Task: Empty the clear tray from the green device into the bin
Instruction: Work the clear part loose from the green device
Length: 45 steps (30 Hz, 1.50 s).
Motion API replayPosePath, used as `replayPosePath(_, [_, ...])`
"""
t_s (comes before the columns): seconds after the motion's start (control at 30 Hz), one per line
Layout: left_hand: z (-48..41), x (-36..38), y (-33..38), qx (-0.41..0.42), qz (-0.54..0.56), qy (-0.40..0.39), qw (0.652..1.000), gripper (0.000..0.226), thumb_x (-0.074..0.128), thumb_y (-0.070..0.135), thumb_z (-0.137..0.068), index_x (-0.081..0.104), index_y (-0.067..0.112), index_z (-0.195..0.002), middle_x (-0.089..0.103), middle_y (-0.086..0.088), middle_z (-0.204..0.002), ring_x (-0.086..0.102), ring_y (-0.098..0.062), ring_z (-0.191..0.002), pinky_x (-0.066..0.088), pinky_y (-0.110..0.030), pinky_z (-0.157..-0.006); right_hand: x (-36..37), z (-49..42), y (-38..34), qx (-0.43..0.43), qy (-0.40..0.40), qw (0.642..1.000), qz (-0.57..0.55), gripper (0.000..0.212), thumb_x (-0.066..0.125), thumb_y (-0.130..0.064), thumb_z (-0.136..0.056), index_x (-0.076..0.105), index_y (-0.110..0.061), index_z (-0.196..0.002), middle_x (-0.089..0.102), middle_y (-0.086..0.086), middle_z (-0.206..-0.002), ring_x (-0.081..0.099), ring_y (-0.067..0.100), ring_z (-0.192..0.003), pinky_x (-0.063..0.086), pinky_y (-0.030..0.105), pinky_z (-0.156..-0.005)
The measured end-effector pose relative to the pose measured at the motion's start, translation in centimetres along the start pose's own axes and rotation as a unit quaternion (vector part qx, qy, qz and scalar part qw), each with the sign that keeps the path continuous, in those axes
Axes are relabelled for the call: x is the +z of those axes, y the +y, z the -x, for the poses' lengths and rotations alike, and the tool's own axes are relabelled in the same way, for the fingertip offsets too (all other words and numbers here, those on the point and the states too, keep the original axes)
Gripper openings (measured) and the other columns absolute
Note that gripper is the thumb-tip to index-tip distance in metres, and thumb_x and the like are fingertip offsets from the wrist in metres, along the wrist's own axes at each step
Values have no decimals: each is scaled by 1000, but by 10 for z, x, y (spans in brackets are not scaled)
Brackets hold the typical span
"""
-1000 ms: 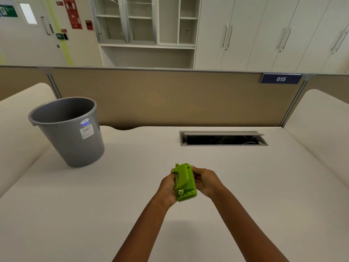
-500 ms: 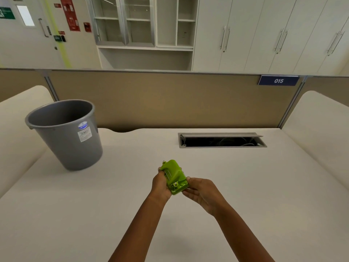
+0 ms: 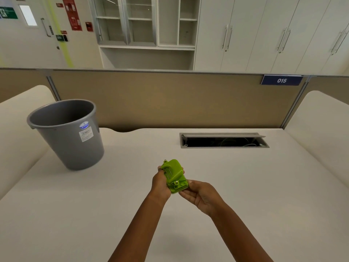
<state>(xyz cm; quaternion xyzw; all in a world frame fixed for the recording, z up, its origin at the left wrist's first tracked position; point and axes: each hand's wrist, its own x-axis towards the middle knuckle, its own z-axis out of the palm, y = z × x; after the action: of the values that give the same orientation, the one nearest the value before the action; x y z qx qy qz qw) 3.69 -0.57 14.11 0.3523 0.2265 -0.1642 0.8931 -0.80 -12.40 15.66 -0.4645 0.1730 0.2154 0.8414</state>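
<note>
Far left, upright on the pale cream worktop (image 3: 94,214): round grey plastic bin (image 3: 68,133), open-topped, with a white printed label and a blue oval sticker on its wall; well apart from both hands. Behind, along the worktop's far edge: tan fabric partition (image 3: 170,99). Centre, held above the worktop: left hand (image 3: 160,183), fingers wrapped around the left side of the small bright-green plastic device (image 3: 174,175), closed firmly on its body. Device tilted, narrow end away from the person, metal pins visible at both ends. Clear tray: cannot tell from this view whether seated in the device or drawn out. Just right of the device: right hand (image 3: 200,195), palm turned partly upward, fingertips (image 3: 184,193) pinching the device's near lower corner. Both hands together on the one device. Further right, recessed in the worktop: rectangular grey metal cable slot (image 3: 224,140), lid raised, wires inside. Upper right, on the partition: dark blue number plate (image 3: 281,80) reading 015.
</note>
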Motion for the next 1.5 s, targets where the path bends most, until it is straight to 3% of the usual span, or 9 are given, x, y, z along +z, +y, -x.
replayPosePath(0.2, [-3, 2, 3, -4, 0, -27, 1000, 56, 18, 37, -100, 58, 2, -83, 71, -11, -50, 58, -24, -77, 44, -39, -81, 3, -2, 2, 6, 15, 1000, -12, 34, 31, 8, -92, 61, 8, -76, 72, 13, -53, 71, 19, -49, 60, 25, -49])
replayPosePath(0.5, [-2, 0, 9, -20, -14, -27, 999, 55, 20, 41, -99, 59, 4, -85, 72, -11, -55, 57, -24, -78, 44, -46, -71, 7, -4, -12, -2, 2, 994, 114, 29, 35, 0, -93, 64, 2, -88, 70, 17, -79, 72, 19, -64, 61, 23, -57])
replayPosePath(0.6, [-3, 0, 11, -18, -9, -12, 1000, 52, 22, 41, -99, 56, 3, -109, 68, -17, -82, 56, -26, -78, 44, -46, -76, 11, -5, -16, -32, 22, 986, 163, 24, 34, -8, -97, 57, -4, -100, 65, 14, -83, 67, 20, -72, 58, 26, -63])
replayPosePath(0.7, [-4, -2, 14, -20, 4, -12, 1000, 53, 23, 40, -99, 44, 4, -132, 55, -20, -112, 55, -28, -81, 37, -51, -98, 15, -7, -18, -73, 52, 973, 212, 25, 38, -21, -98, 53, -7, -113, 62, 11, -85, 64, 20, -75, 54, 25, -67])
replayPosePath(0.83, [1, -3, 17, 1, 1, -5, 1000, 39, 25, 34, -100, 53, 9, -109, 58, -16, -90, 55, -29, -78, 42, -50, -83, 25, -10, -23, -90, 49, 954, 282, 37, 40, -45, -93, 57, -13, -103, 62, 2, -91, 63, 21, -89, 53, 26, -72])
replayPosePath(0.9, [3, -3, 18, 12, -4, -11, 1000, 37, 24, 29, -101, 56, 11, -99, 58, -14, -87, 56, -27, -77, 41, -51, -84, 31, -13, -24, -100, 51, 941, 320, 33, 48, -44, -90, 59, -12, -90, 64, 3, -90, 63, 19, -86, 52, 26, -71])
replayPosePath(1.07, [9, -7, 22, 38, 18, -55, 998, 43, 19, 23, -102, 44, 3, -131, 58, -16, -105, 57, -25, -81, 40, -44, -86, 47, -24, -23, -125, 72, 931, 335, 23, 57, -25, -89, 52, -12, -70, 61, 15, -92, 60, 24, -85, 53, 28, -69])
replayPosePath(1.27, [15, -9, 13, 109, 120, -62, 985, 39, 19, 24, -101, 55, 9, -103, 60, -13, -95, 57, -21, -87, 45, -30, -77, 67, -36, -19, -154, 85, 921, 348, 21, 54, -24, -90, 51, -11, -74, 60, 14, -92, 58, 24, -87, 52, 46, -91])
replayPosePath(1.5, [14, -22, 26, 121, 185, -44, 974, 47, 17, 25, -102, 36, 3, -138, 57, -15, -97, 54, -24, -87, 42, -33, -79, 86, -47, -17, -124, 72, 920, 365, 16, 51, -22, -91, 52, -7, -86, 62, 25, -113, 59, 29, -94, 50, 47, -93])
